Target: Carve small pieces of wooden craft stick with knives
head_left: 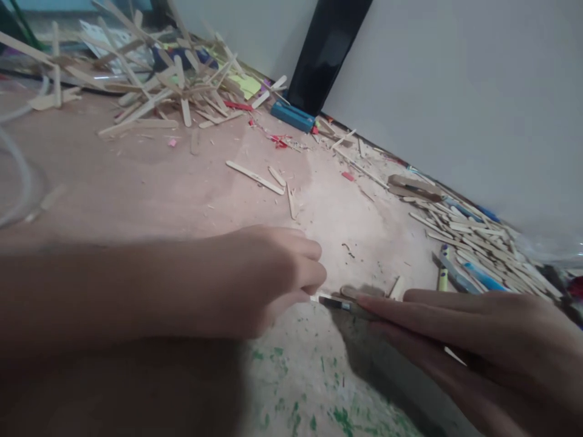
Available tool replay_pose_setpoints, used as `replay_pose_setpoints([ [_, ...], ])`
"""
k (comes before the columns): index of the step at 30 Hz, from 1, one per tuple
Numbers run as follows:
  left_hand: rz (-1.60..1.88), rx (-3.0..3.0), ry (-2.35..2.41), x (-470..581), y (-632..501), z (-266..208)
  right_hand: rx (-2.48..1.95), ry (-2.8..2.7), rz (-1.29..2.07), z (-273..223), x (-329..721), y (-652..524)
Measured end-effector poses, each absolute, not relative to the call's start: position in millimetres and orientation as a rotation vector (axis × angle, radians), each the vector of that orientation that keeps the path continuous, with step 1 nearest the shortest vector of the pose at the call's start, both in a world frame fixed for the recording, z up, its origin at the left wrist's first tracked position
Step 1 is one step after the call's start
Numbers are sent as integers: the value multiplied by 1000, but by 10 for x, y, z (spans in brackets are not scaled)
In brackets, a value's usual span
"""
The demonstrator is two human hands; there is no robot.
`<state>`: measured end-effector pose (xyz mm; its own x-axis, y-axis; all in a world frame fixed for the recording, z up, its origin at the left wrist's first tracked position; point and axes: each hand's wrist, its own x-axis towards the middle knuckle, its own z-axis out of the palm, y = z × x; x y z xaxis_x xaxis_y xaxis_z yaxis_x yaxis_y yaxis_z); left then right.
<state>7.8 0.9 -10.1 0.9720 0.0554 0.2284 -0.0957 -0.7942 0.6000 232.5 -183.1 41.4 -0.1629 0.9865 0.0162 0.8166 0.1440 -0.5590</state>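
Note:
My left hand [282,273] reaches in from the left with its fingers curled in a pinch. A sliver of a pale wooden craft stick [314,298] shows at its fingertips; most of it is hidden. From the lower right comes my right hand [455,328], closed around a slim cutter with a dark, partly shiny blade [334,302]. The blade's tip points left, close to the stick at my left fingertips; whether they touch I cannot tell. Just above the blade lies a rounded stick end [350,292], partly under my right fingers.
A tangled heap of craft sticks [182,91] lies at the back left. More sticks [483,237] are piled at the right, beside a yellow marker [443,267]. A black upright leg [325,54] with a blue block [292,116] stands at the wall. Loose sticks [255,176] and scraps dot the table.

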Motion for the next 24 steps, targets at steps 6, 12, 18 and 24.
replay_pose_setpoints([
  [6, 327, 2444, -33, 103, 38, -88, -1765, -1866, 669, 196, 2290, -2008],
  [12, 320, 2450, -75, 107, 54, -59, -1703, -1755, 699, 91, 2252, -2064],
  [18, 271, 2445, -36, 79, 42, -18, -1720, -1941, 426, 193, 2232, -2079],
  [24, 285, 2467, -79, 87, 53, -55, -1785, -2009, 395, 238, 2218, -2077],
])
